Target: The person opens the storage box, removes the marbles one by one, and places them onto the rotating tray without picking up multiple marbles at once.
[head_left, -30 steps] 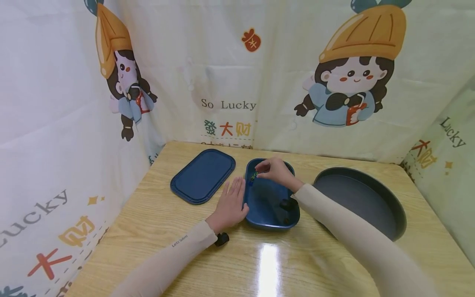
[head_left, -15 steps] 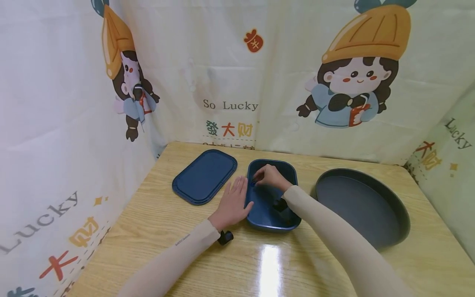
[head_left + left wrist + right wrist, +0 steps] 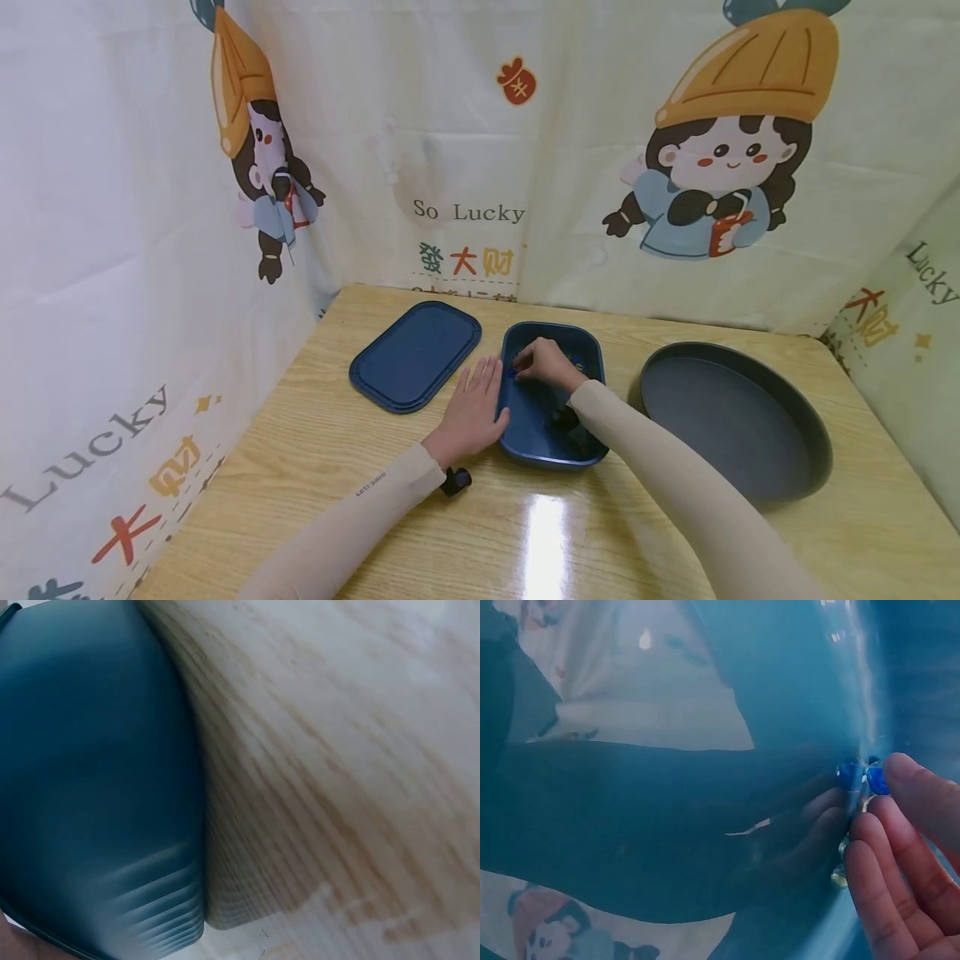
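Observation:
My right hand (image 3: 550,363) reaches down into a deep blue rectangular container (image 3: 517,446). In the right wrist view, its thumb and forefinger pinch a blue glass marble (image 3: 876,780) low against the container's shiny wall. Paler, greenish marbles (image 3: 840,878) lie by the fingertips, partly covered by them; some of what shows may be reflection. More small marbles (image 3: 577,364) appear beyond the hand on its right. With fingers straight, my left hand (image 3: 468,412) rests along the container's left side. The left wrist view holds mostly the container's outer wall (image 3: 97,772), ribbed near one end.
A flat blue lid (image 3: 415,357) lies on the wooden table (image 3: 315,467) left of the container. To the right stands a large round dark grey pan (image 3: 735,417). Printed curtains (image 3: 450,125) enclose the back and sides.
My right hand has come down and slightly nearer along the container's left side, to the blue marble there. Marbles now show right of that hand. The left hand stays by the container; the view shifts slightly.

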Demonstrator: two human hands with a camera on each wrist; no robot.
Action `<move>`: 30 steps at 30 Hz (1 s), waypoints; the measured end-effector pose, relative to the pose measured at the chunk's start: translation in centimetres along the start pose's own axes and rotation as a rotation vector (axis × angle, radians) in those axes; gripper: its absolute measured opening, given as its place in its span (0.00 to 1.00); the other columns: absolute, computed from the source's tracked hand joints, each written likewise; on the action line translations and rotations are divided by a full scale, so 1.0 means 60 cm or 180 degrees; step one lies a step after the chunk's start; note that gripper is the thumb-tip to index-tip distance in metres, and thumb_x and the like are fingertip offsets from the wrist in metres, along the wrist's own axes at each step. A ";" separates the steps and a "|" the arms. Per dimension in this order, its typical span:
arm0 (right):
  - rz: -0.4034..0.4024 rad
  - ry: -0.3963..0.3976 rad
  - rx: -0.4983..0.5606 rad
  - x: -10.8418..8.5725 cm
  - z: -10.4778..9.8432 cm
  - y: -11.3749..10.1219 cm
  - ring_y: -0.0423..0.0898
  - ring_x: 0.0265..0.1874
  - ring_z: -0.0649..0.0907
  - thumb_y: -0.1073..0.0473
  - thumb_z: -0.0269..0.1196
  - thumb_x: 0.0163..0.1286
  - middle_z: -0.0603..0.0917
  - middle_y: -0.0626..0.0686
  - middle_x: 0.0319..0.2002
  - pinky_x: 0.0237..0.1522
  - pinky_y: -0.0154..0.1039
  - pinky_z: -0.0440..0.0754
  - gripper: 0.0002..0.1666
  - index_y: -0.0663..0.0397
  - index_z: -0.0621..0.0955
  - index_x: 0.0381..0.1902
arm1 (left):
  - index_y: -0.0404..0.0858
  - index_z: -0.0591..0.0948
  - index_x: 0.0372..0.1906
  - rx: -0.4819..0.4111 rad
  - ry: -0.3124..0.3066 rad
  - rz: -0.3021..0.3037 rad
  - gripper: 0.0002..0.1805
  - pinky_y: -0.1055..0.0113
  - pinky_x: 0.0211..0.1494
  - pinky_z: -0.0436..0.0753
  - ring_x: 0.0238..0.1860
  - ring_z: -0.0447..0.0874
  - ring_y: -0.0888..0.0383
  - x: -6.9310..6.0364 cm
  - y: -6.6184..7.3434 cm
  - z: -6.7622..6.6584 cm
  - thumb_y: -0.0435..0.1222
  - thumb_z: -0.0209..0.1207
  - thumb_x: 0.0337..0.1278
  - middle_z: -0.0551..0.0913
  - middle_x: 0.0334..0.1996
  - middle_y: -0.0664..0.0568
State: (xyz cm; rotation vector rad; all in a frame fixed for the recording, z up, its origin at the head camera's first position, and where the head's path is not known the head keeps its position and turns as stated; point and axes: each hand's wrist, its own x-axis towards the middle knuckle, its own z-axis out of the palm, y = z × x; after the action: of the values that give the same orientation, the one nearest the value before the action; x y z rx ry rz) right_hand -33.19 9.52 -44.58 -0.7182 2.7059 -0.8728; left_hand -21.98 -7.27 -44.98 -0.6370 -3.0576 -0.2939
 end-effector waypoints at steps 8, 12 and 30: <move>-0.0077 -0.0048 -0.0021 0.001 0.009 -0.001 0.45 0.31 0.86 0.66 0.70 0.54 0.88 0.57 0.34 0.36 0.36 0.84 0.10 0.61 0.87 0.36 | 0.32 0.46 0.74 -0.0009 0.0059 -0.0016 0.38 0.48 0.75 0.48 0.76 0.43 0.47 0.001 0.001 0.003 0.44 0.45 0.66 0.47 0.75 0.42; -0.0093 -0.0125 -0.0013 0.001 0.014 -0.001 0.45 0.32 0.87 0.67 0.69 0.54 0.88 0.57 0.35 0.37 0.35 0.84 0.09 0.60 0.87 0.36 | 0.32 0.46 0.74 0.0020 0.0070 -0.0032 0.38 0.48 0.75 0.48 0.76 0.43 0.47 0.001 0.003 0.004 0.44 0.45 0.66 0.47 0.75 0.42; 0.0085 -0.0187 0.0095 0.000 0.022 -0.008 0.44 0.31 0.87 0.68 0.69 0.54 0.88 0.56 0.34 0.39 0.37 0.85 0.09 0.60 0.87 0.36 | 0.31 0.48 0.73 -0.0061 0.0176 -0.0020 0.37 0.48 0.75 0.48 0.76 0.44 0.47 -0.001 0.006 0.003 0.42 0.46 0.65 0.49 0.74 0.41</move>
State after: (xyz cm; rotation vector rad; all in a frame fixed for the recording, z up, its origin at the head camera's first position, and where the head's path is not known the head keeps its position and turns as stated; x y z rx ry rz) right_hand -32.54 8.54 -45.32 -0.6890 2.6392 -0.8703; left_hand -21.76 -6.97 -45.08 -0.6094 -3.0082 -0.3352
